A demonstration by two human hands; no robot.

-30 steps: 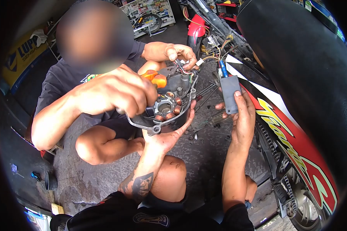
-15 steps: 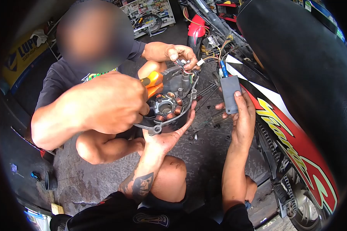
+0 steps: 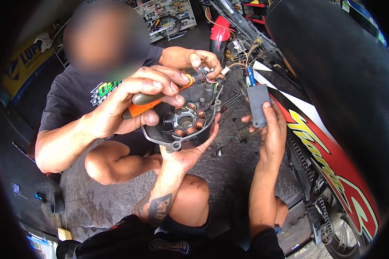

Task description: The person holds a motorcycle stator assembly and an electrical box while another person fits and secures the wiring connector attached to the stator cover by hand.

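Observation:
My left hand (image 3: pixel 183 156) holds up a dark metal engine cover (image 3: pixel 156 137) from below. Copper coils ring the stator (image 3: pixel 186 121) inside it. In my right hand (image 3: pixel 270 129) is a flat grey box (image 3: pixel 258 105), with the thumb on its face. A blue connector (image 3: pixel 250 77) joins the box's top to wires. Over the cover, one hand of a co-worker (image 3: pixel 138 97) grips orange-and-grey pliers (image 3: pixel 147 103). The co-worker's other hand (image 3: pixel 206 62) pinches thin wires and a small connector at the cover's upper end.
The co-worker (image 3: pixel 69 90) crouches opposite. A motorcycle with a black seat (image 3: pixel 333 64) and red-white side panel (image 3: pixel 324 142) stands at the right. Loose tools (image 3: pixel 231 105) lie on the floor beyond the cover. A display rack (image 3: pixel 173 17) is at the back.
The co-worker's hand with the pliers has turned and opened its fingers somewhat, so the handles lie more level and show more. My two hands have hardly moved.

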